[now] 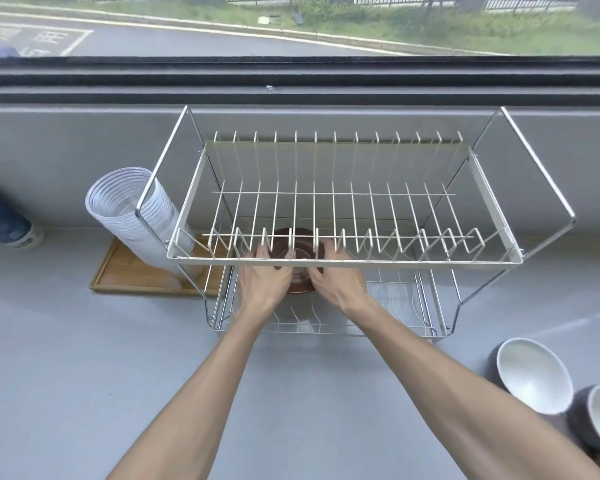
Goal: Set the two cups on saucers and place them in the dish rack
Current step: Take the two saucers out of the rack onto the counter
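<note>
Both hands, left [262, 278] and right [336, 277], are gripping the brown saucer [300, 287] with its cup [297, 259]; I'm keeping it level while sliding into the dish rack [343, 261], centre frame.

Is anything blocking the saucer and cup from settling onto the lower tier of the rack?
Nothing visible. Both hands, left hand and right hand, hold the brown saucer under the upper tier, over bare lower wires.

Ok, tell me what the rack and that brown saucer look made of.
Rack: metal wire, the upper tier apparently coated cream-white, the outer frame bare and shiny. Saucer: looks like glazed ceramic or plastic, dark brown and smooth; mostly hidden by both hands, so uncertain.
</note>
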`<state>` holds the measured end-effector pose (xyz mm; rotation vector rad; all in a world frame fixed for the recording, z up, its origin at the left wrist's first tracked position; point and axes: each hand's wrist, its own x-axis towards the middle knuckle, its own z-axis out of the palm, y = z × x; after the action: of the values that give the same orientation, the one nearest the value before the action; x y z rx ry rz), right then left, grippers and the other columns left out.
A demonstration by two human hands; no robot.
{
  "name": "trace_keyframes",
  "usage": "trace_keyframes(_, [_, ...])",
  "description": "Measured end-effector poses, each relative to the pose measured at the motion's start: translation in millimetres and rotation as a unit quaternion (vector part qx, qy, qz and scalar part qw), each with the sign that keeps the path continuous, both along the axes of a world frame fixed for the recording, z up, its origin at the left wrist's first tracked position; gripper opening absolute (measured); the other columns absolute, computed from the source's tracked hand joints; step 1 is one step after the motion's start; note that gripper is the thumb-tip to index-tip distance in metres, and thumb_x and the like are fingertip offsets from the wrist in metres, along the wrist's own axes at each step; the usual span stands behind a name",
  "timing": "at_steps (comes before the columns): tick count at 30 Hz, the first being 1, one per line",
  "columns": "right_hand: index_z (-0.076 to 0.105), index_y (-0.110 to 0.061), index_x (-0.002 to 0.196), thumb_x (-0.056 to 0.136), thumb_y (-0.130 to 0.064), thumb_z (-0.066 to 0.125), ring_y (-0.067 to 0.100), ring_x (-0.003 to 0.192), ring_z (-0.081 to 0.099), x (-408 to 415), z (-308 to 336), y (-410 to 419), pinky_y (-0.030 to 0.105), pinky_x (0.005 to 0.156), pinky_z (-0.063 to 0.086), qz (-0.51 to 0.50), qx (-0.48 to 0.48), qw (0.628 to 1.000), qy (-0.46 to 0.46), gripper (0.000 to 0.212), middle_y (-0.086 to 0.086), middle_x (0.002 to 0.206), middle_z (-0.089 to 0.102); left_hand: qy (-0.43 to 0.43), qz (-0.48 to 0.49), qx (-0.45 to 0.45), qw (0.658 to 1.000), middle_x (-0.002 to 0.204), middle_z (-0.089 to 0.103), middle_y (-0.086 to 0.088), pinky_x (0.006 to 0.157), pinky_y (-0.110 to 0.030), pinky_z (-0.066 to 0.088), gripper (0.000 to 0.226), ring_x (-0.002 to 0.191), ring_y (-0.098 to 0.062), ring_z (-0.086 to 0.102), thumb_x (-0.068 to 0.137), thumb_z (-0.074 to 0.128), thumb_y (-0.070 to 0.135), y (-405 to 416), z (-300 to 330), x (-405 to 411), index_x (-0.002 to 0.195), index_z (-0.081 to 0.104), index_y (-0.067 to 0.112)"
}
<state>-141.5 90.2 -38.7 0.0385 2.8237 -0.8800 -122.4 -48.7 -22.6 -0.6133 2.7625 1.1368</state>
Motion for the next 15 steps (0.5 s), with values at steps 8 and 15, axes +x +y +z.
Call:
trace_keyframes(8, [0.046,-0.014,0.134,0.095,-0.048,0.051,0.038,0.116,0.055,36,20,25,0.042,0.091,0.047,-0.032,-0.02,0.999,-0.009,0.052,0.017,0.121,0.059,0.014,-0.008,0.022,1.0,0.136,0.058,-0.018,0.109,-0.047,0.04,0.058,0.131,-0.039,0.05,0.094,0.056,0.054,20,13,32,0.132,0.056,0.012])
trace_keyframes(15, [0.035,-0.024,0.147,0.092,-0.046,0.054,0.035,0.122,0.052,85,38,49,0.041,0.097,0.042,-0.078,-0.067,0.995,0.007,0.062,0.015,0.133,0.052,0.037,-0.034,0.067,0.996,0.143,0.057,-0.008,0.107,-0.038,0.039,0.06,0.133,-0.028,0.051,0.092,0.065,0.042,34,21,80,0.147,0.045,0.026])
